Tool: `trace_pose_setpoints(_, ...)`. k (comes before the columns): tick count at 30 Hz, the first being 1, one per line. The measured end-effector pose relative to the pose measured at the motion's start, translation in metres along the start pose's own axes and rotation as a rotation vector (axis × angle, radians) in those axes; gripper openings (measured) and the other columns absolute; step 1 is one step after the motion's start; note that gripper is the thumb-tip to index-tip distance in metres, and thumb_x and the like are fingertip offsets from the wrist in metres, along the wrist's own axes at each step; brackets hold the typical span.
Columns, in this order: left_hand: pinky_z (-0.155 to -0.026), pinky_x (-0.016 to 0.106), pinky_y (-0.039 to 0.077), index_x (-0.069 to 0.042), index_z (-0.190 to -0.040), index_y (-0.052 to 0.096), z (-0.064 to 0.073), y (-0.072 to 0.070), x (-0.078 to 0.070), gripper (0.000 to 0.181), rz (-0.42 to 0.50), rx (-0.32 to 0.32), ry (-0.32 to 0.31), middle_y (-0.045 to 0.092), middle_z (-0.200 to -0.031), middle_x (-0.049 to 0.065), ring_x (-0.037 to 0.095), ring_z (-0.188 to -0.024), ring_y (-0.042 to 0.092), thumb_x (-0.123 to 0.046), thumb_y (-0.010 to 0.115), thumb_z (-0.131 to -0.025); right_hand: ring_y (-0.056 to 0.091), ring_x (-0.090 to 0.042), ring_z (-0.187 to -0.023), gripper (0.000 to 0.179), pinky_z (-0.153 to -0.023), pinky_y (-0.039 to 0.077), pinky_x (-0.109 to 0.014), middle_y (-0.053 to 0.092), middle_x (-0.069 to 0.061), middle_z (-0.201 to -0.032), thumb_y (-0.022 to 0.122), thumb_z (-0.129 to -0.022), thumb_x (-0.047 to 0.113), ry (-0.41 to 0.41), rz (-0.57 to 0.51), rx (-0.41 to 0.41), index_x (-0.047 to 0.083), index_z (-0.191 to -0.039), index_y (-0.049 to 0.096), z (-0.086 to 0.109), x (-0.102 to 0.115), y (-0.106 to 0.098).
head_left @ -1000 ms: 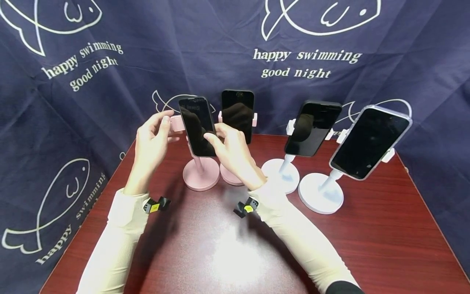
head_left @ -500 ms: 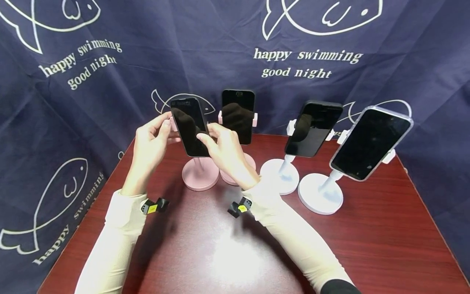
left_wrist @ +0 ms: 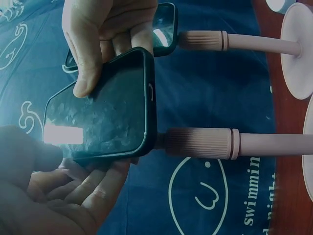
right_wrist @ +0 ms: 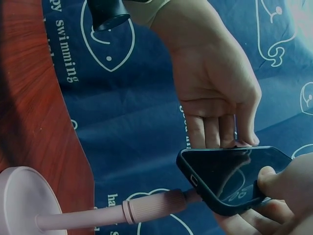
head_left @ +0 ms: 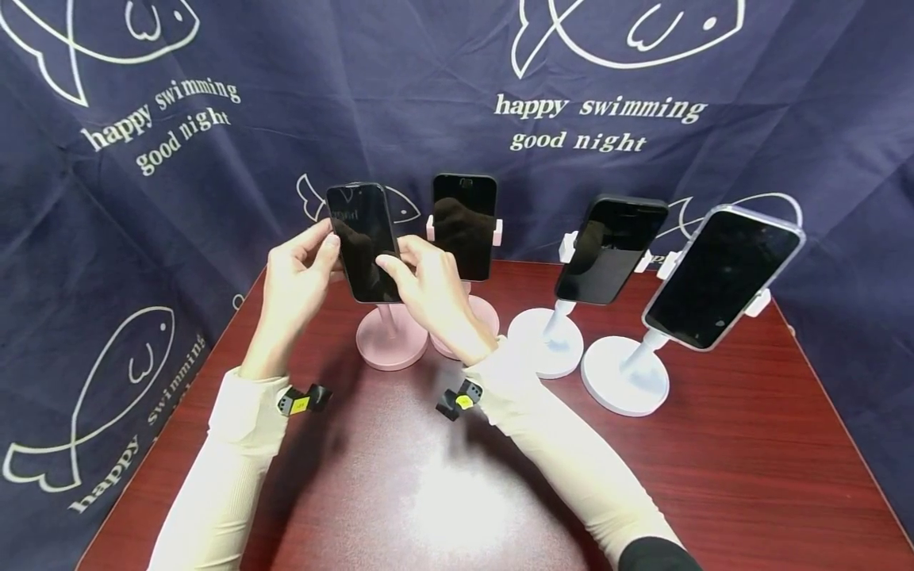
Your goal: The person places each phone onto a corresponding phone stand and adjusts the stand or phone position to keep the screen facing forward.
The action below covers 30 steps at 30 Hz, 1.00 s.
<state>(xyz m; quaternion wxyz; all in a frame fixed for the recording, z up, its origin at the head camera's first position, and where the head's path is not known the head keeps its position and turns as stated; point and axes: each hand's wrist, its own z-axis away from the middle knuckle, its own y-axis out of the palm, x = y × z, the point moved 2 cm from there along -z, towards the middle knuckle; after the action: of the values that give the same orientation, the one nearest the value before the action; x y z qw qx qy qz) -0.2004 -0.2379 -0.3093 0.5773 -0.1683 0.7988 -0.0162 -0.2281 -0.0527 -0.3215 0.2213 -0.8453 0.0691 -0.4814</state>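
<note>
A black smartphone (head_left: 367,250) stands tilted in front of the head of a pink phone stand (head_left: 391,337). My right hand (head_left: 432,285) grips the phone's right edge, thumb on the screen and fingers behind. My left hand (head_left: 296,277) is at the phone's left edge, thumb in front and fingers behind, pinching the stand's pink clamp, which the phone now mostly covers. In the left wrist view the ribbed pink neck (left_wrist: 200,143) runs from behind the phone. The right wrist view shows the left thumb at the phone's edge with a sliver of pink.
Close on the right, a second pink stand (head_left: 485,313) holds a black phone (head_left: 464,226). Farther right, two white stands (head_left: 546,341) hold a black phone (head_left: 610,250) and a pale-framed phone (head_left: 721,277). A dark blue cloth (head_left: 428,79) hangs behind the red-brown table (head_left: 750,476).
My right hand has moved the phone left, over the pink clamp and up to my left fingers. The left hand has hardly moved. The other phones stay put.
</note>
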Motion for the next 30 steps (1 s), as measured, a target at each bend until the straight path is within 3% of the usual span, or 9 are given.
trace_pose_setpoints(5, -0.074, 0.019, 0.059, -0.004, -0.135, 0.066, -0.001, 0.0, -0.002, 0.036, -0.058, -0.026, -0.022, 0.072, -0.118, 0.025, -0.002, -0.084, 0.073, -0.015, 0.064, -0.102, 0.075, -0.016, -0.096, 0.021, -0.083, 0.056, -0.031, 0.08, -0.007, -0.105, 0.068, -0.101, 0.023, 0.016, -0.025, 0.004, 0.006, -0.111, 0.07, 0.001, 0.0, 0.002)
trace_pose_setpoints(8, -0.072, 0.017, 0.059, -0.006, -0.134, 0.068, -0.003, -0.001, -0.003, 0.037, -0.122, -0.046, -0.032, 0.073, -0.116, 0.024, -0.005, -0.082, 0.072, -0.016, 0.069, -0.099, 0.07, -0.012, -0.083, 0.017, -0.076, 0.053, -0.027, 0.079, -0.004, -0.094, 0.067, -0.101, 0.024, 0.01, -0.02, 0.01, 0.007, -0.106, 0.068, 0.002, 0.001, 0.003)
trace_pose_setpoints(11, -0.071, 0.017, 0.058, -0.006, -0.131, 0.069, -0.005, -0.001, -0.004, 0.035, -0.18, -0.06, -0.043, 0.075, -0.112, 0.023, -0.007, -0.08, 0.071, -0.015, 0.071, -0.097, 0.053, -0.01, -0.066, 0.019, -0.066, 0.045, -0.024, 0.066, -0.003, -0.074, 0.065, -0.102, 0.026, -0.012, 0.009, 0.017, 0.008, -0.094, 0.064, 0.004, 0.002, 0.003)
trace_pose_setpoints(13, -0.07, 0.019, 0.059, -0.006, -0.129, 0.071, -0.006, -0.002, -0.004, 0.033, -0.206, -0.063, -0.048, 0.076, -0.11, 0.021, -0.008, -0.078, 0.071, -0.013, 0.072, -0.096, 0.047, -0.01, -0.063, 0.02, -0.064, 0.042, -0.024, 0.061, -0.002, -0.071, 0.065, -0.102, 0.026, -0.024, 0.023, 0.02, 0.009, -0.092, 0.063, 0.005, 0.003, 0.003)
trace_pose_setpoints(17, -0.068, 0.018, 0.059, -0.007, -0.125, 0.073, -0.007, -0.002, -0.005, 0.03, -0.243, -0.061, -0.03, 0.077, -0.105, 0.02, -0.007, -0.072, 0.07, -0.01, 0.072, -0.095, 0.052, -0.011, -0.067, 0.019, -0.067, 0.044, -0.024, 0.065, 0.0, -0.072, 0.066, -0.102, 0.026, -0.035, 0.051, 0.026, 0.009, -0.095, 0.067, 0.005, 0.005, 0.002)
trace_pose_setpoints(22, -0.066, 0.013, 0.053, -0.008, -0.116, 0.077, -0.007, -0.002, -0.007, 0.024, -0.298, -0.088, -0.005, 0.079, -0.097, 0.015, -0.007, -0.068, 0.068, -0.007, 0.074, -0.092, 0.051, -0.016, -0.064, 0.027, -0.064, 0.045, -0.028, 0.055, -0.001, -0.065, 0.065, -0.102, 0.029, -0.04, 0.112, 0.032, 0.009, -0.084, 0.061, 0.007, 0.007, 0.002)
trace_pose_setpoints(26, -0.069, 0.015, 0.049, -0.007, -0.11, 0.075, -0.005, -0.002, -0.008, 0.02, -0.294, -0.14, -0.037, 0.078, -0.087, 0.005, -0.006, -0.071, 0.066, -0.007, 0.076, -0.09, 0.059, -0.014, -0.067, 0.024, -0.067, 0.048, -0.028, 0.07, 0.0, -0.071, 0.068, -0.101, 0.029, -0.07, 0.132, 0.017, 0.01, -0.086, 0.068, 0.007, 0.007, 0.003)
trace_pose_setpoints(30, -0.069, 0.016, 0.049, -0.006, -0.108, 0.073, -0.004, -0.001, -0.01, 0.02, -0.296, -0.166, -0.064, 0.074, -0.081, -0.003, -0.004, -0.071, 0.065, -0.006, 0.077, -0.089, 0.055, -0.012, -0.063, 0.029, -0.061, 0.043, -0.025, 0.065, 0.001, -0.064, 0.071, -0.098, 0.03, -0.081, 0.137, -0.027, 0.01, -0.077, 0.068, 0.007, 0.005, 0.002)
